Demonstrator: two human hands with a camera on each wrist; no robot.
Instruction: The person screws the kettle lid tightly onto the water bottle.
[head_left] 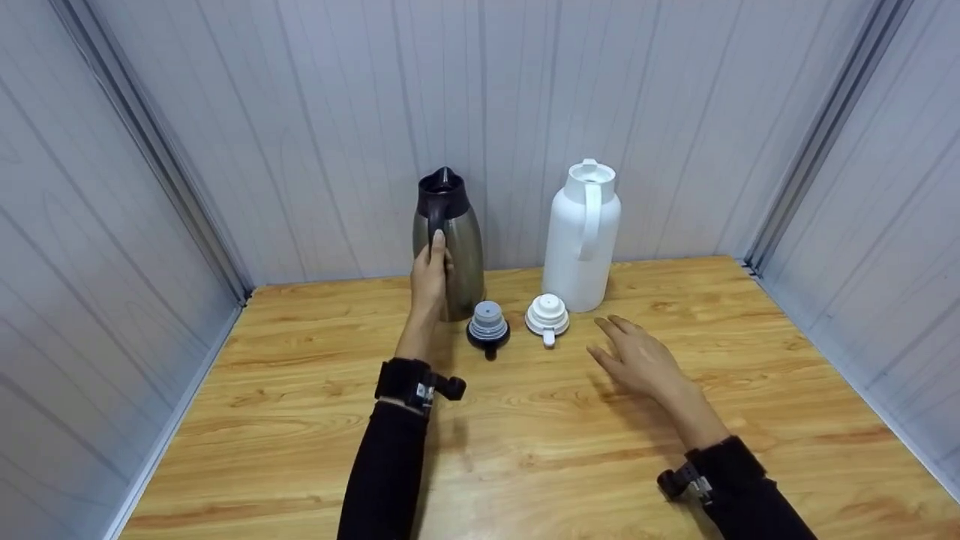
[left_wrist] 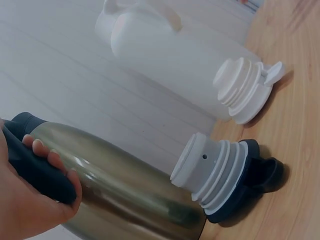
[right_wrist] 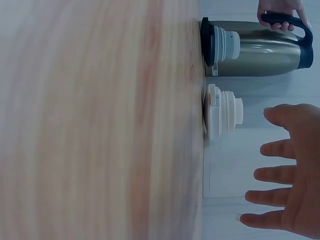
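Left hand [head_left: 430, 279] grips steel jug [head_left: 457, 255] handle at table's [head_left: 315, 420] 12 o'clock | dark stopper [head_left: 488, 330] at jug's 5 o'clock; I judge a swing could knock it | right hand [head_left: 637, 360] open, fingers spread, hovering at white stopper's [head_left: 547, 319] 4 o'clock | left wrist alone shows fingers [left_wrist: 50, 165] curled round handle; head alone shows white jug's [head_left: 581, 240] open top.

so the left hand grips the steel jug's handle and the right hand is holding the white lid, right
Not quite. The left hand does grip the steel jug's handle, but the right hand holds nothing: the head view shows it open, apart from the white lid.
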